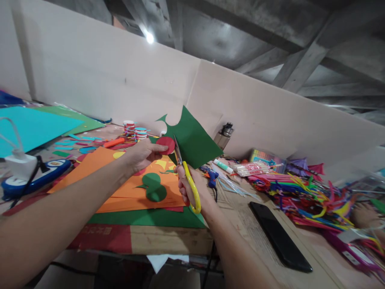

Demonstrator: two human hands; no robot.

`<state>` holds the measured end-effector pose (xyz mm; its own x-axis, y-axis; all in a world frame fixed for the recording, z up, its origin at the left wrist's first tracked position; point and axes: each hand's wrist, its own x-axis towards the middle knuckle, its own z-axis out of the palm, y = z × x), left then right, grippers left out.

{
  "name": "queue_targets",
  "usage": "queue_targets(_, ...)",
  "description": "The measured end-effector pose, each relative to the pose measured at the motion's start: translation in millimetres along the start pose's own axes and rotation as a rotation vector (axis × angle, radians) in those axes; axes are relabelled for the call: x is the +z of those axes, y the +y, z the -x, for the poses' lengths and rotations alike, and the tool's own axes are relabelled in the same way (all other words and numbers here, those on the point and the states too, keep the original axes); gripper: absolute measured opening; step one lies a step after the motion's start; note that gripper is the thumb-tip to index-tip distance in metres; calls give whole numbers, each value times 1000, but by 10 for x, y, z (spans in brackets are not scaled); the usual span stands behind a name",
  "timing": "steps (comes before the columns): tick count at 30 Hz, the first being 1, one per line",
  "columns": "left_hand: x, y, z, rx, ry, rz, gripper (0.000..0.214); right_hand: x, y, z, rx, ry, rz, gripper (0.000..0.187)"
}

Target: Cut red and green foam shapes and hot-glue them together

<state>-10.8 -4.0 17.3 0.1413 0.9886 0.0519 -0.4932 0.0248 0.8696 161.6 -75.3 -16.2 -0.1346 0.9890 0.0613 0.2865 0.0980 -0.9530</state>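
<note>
A wide orange sheet (132,188) lies on the wooden bench (168,240). A dark green sheet (150,218) shows under its near edge. Just right of the orange sheet lies a blue glue gun (211,176). A black phone (278,237) lies further right and nearer, and a heap of bright pipe cleaners (300,192) well to the right. Behind the orange sheet to the right stands a metal bottle (224,135). To its left sits a blue-and-white device (36,176), and a cyan sheet (30,126) lies behind that.
</note>
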Motion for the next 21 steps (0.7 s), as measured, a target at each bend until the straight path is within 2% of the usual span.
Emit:
queue_targets(10,28,16,28,-5,-9,-16,18,6,53,-21,-68,19,30,46)
queue_targets(16,-35,38,4,-27,-56,-36,15,-1,27,-13,-59,-13,39,46)
queue_targets(21,-105,95,-15,-58,-113,-113,14,-2,67,-27,-90,18,122,44)
